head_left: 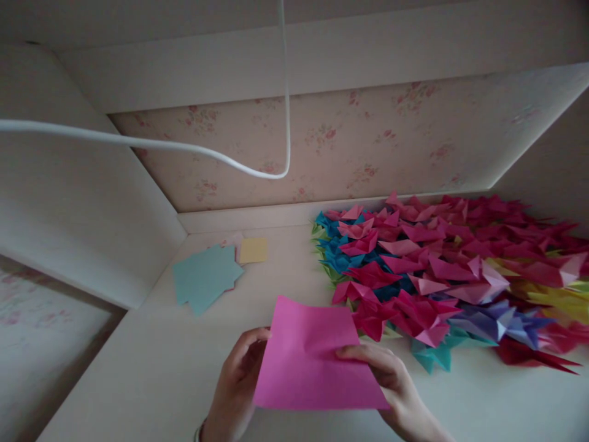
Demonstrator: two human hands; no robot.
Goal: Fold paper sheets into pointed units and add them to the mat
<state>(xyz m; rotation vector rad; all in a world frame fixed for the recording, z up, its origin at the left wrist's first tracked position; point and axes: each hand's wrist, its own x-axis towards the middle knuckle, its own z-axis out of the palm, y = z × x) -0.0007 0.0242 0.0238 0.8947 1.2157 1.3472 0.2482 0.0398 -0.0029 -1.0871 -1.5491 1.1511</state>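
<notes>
A square sheet of pink paper is held up over the white desk, slightly bowed. My right hand grips its right side, thumb lying on the front face and the other fingers behind. At the left edge, my left hand has its fingers curled against the sheet, and the tips pass out of sight behind it. To the right, close beyond my right hand, lies a large pile of folded paper cranes in pink, red, blue, yellow, purple and teal.
Light teal paper sheets lie fanned at the left of the desk, beside a small yellow paper square. A white cable hangs across the upper view. A floral back panel and a side panel bound the desk.
</notes>
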